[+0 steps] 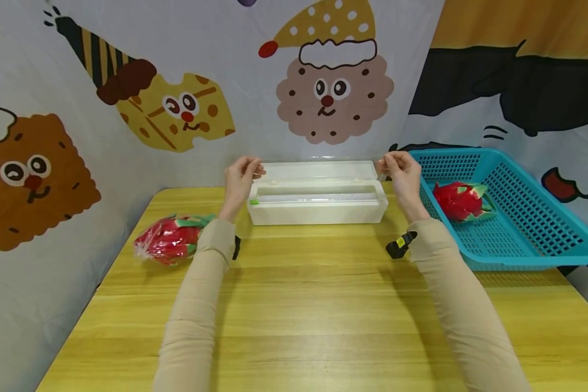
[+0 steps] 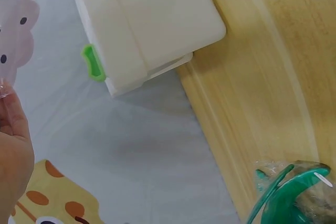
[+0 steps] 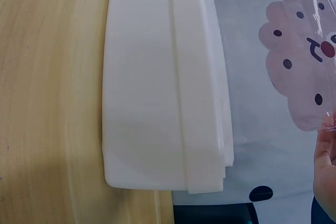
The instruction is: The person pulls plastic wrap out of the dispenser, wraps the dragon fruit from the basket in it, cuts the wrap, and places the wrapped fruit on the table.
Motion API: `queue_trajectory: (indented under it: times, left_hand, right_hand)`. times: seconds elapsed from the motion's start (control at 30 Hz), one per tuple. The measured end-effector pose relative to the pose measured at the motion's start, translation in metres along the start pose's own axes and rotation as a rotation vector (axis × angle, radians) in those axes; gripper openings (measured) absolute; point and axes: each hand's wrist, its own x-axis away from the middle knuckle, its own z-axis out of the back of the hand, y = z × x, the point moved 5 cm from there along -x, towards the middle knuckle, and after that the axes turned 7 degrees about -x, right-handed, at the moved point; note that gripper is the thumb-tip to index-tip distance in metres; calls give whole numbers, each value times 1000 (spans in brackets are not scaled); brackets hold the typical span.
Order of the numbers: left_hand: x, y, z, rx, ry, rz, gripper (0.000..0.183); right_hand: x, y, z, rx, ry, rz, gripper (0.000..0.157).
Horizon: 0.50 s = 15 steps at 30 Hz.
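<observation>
A white cling film dispenser [image 1: 318,214] stands at the back of the table with its lid [image 1: 318,171] raised. A roll of film [image 1: 338,197] lies inside. Just past its left end, my left hand [image 1: 240,184] pinches an edge of clear cling film. My right hand [image 1: 404,177] grips the film's other side by the right end. The cling film [image 3: 318,19] stretches between both hands, see-through with bright glints. A green slider [image 2: 93,63] sits on the dispenser's edge. To the left, a dragon fruit [image 1: 171,239] lies wrapped in clear film.
A blue plastic basket [image 1: 534,261] stands at the right, and a bare red dragon fruit [image 1: 458,201] lies in it. Behind the wooden table [image 1: 313,326] hangs a pale cloth [image 1: 255,109] printed with cartoon biscuits and cheese, close behind the dispenser.
</observation>
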Motion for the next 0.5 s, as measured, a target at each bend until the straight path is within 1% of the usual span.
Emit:
queue_trajectory:
  times: [0.1,0.2,0.3,0.5]
  left_hand:
    - [-4,-9,-1,9,14,-7,28]
    - [-6,-9,-1,4,21,-23,29]
    - [-6,-6,0,5,21,-38,29]
    - [3,25,8,-22,11,-53,24]
  right_hand:
    - [0,-3,-1,-15,9,2,12]
    - [0,-7,-2,-28,18,1,10]
    - [0,-11,-3,-44,21,9,8]
    - [-2,-16,-4,-91,19,47,7]
